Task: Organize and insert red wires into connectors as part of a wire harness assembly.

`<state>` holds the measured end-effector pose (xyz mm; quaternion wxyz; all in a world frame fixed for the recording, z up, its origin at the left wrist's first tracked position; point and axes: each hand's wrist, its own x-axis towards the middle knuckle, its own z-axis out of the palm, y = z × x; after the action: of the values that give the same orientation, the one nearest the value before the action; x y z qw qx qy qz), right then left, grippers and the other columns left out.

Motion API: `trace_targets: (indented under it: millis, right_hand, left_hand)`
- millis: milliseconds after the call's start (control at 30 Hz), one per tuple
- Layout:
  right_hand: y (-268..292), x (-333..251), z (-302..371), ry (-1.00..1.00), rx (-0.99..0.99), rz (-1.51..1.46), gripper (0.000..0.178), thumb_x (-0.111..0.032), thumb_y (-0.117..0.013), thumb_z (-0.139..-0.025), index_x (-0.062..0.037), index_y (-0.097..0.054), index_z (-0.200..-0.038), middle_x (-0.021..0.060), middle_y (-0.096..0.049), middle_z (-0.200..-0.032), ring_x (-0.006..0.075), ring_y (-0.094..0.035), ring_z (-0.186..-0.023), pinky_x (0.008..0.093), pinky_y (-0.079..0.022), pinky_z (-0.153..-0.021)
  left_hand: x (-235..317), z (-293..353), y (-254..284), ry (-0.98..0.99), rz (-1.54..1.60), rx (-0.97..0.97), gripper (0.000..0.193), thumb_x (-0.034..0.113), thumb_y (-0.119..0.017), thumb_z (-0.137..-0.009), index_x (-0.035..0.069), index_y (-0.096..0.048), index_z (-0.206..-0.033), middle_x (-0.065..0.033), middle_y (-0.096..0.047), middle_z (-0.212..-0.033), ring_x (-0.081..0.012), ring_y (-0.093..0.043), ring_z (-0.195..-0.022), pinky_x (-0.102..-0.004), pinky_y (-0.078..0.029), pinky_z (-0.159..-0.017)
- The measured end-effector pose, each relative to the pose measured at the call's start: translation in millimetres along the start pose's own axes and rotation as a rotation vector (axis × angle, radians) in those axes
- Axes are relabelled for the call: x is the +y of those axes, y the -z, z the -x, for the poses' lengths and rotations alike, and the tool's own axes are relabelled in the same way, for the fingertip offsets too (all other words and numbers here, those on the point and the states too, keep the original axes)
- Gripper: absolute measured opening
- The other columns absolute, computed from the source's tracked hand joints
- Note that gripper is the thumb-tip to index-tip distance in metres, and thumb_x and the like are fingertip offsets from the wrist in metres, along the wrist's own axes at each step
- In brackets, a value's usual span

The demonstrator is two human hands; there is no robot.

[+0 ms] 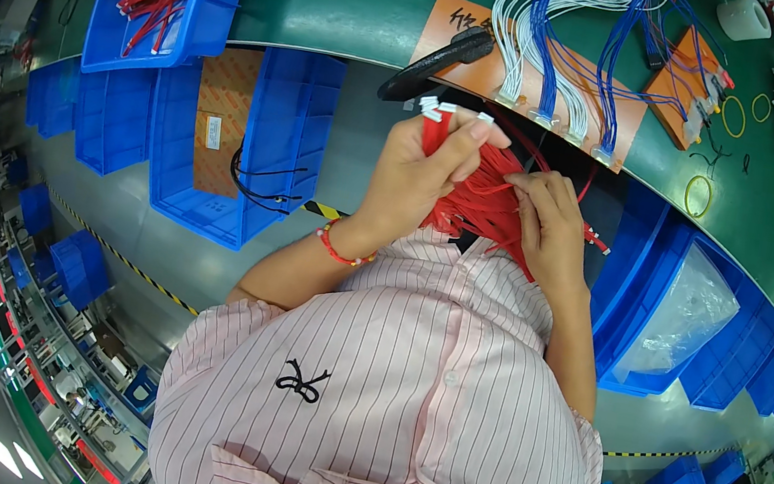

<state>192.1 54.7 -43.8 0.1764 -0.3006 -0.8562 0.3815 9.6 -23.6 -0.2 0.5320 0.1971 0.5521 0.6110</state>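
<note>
Spreading just beyond the lower front of the striped shirt (386, 374), the red cable bundle (489, 203) is filling the space between both hands. The left hand (431, 158) is closing thumb and fingers around red cables, white connectors (433, 112) protruding above its grip. The right hand (553, 218) is touching the bundle with bent fingers; whether they are gripping a strand cannot be told. Beyond, a black curved handle (439, 61) is overhanging the near edge of the green bench (344, 2). An orange board (478, 81) is lying along that edge, bearing white wires (505, 38) and blue wires (543, 64). Farther left, a wide stretch of bench surface is separating the board from a blue bin (214, 2), whose near end is projecting past the edge.
</note>
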Motion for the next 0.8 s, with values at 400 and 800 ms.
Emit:
trace_targets:
  millis: [400, 800]
  right_hand:
    - [-5, 8, -6, -0.068, 0.126, 0.067, 0.027, 0.007, -0.057, -0.086, -0.0043, -0.065, -0.108, 0.0147, -0.055, -0.097, 0.0309, -0.057, -0.089, 0.0392, -0.048, -0.078]
    - [3, 21, 10, -0.49, 0.189, -0.673, 0.019, 0.004, -0.058, -0.091, -0.001, -0.067, -0.108, 0.0111, -0.056, -0.1, 0.0212, -0.06, -0.085, 0.0305, -0.049, -0.077]
  left_hand:
    - [-1, -14, -12, -0.048, -0.021, 0.072, 0.025, 0.019, -0.057, -0.1, -0.001, -0.069, -0.092, 0.0008, -0.056, -0.063, -0.001, -0.041, -0.051, -0.0191, -0.03, -0.046]
    - [-1, -18, -8, 0.082, 0.231, 0.01, 0.029, 0.023, -0.056, -0.1, -0.004, -0.067, -0.098, 0.001, -0.053, -0.063, -0.0003, -0.028, -0.043, -0.0199, -0.019, -0.04]
